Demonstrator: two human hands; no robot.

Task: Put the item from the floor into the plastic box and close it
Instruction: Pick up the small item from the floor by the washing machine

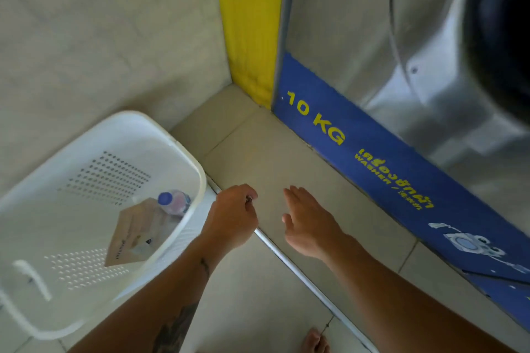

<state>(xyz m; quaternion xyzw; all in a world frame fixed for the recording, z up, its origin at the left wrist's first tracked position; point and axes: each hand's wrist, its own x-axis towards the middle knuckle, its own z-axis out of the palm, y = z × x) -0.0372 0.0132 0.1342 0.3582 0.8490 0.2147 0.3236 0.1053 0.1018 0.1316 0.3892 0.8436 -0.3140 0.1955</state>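
A steel washing machine [358, 37] fills the right side of the view, its dark door at the upper right edge and a blue band [401, 180] marked "10 KG" running along its base down to the tiled floor [272, 157]. A yellow strip [249, 23] stands upright in the corner between the machine and the pale wall [100, 23] on the left. Against that wall, at the lower left, sits the white plastic box [183, 152], open at the top with perforated sides; its near rim is just beside the person's left wrist. Inside it lie a brown card or packet [134, 232] and, in the far right corner, a small bottle with a blue cap [173, 202]. A thin metal strip [289, 261] crosses the floor diagonally from the box's corner toward the bottom edge, and the bare tile between the box and the blue band is open. The left hand [232, 215] hovers over this strip next to the box, fingers curled inward around something small near the fingertips; what it is cannot be told, so the task's item may be there, but nothing lies plainly on the floor. The right hand [307, 221] is flat over the open tile, palm down, fingers straight and pressed together, holding nothing, well apart from the blue band. A bare foot [315, 341] shows at the bottom edge.
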